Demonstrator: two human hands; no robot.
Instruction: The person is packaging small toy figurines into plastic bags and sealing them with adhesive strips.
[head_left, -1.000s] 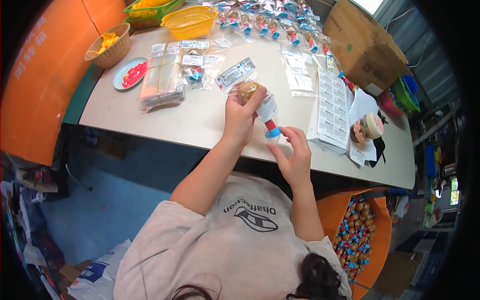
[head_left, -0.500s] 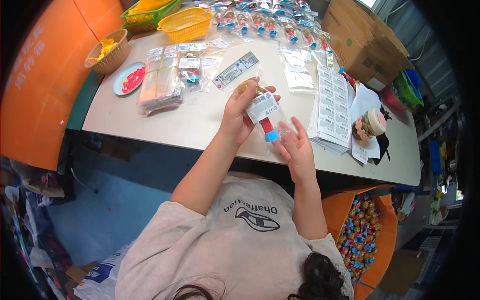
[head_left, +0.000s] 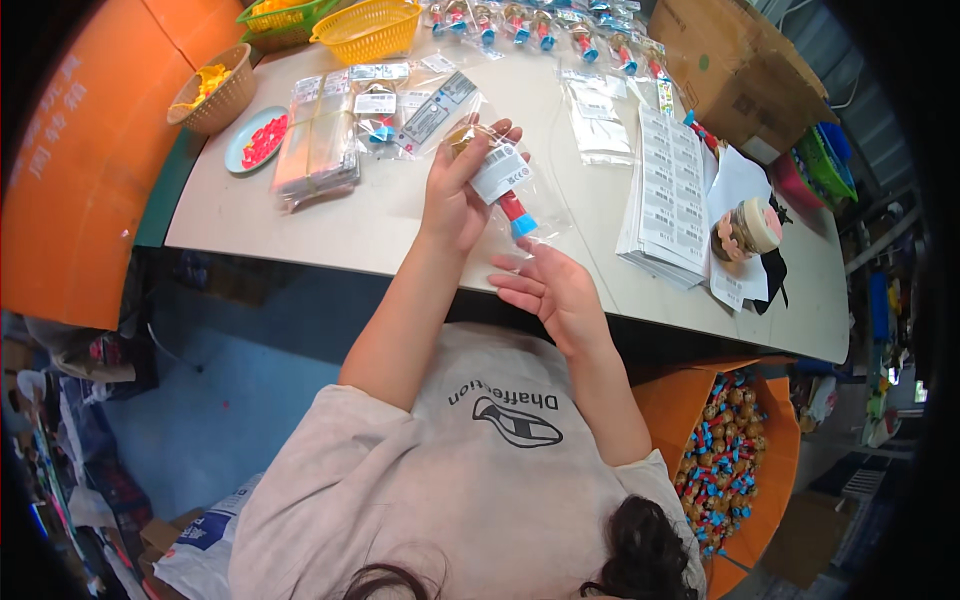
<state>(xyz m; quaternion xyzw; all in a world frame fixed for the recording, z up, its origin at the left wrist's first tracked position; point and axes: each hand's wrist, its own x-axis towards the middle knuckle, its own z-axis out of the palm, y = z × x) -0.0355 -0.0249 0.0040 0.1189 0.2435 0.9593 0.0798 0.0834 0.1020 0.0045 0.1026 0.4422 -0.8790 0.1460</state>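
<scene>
One bagged toy [head_left: 514, 209] is gripped in the left hand [head_left: 456, 195]; the right hand [head_left: 558, 289] (half open) now points leftward, not upward.

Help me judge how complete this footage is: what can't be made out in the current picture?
All in the head view:
Middle of the held toy: behind the white label.
Part of its brown end: covered by the left hand.
Whether the right hand touches the clear bag: see-through plastic leaves it unclear.
Farthest bagged toys: cut off by the top edge.
Small print on the label sheets: too small.
</scene>
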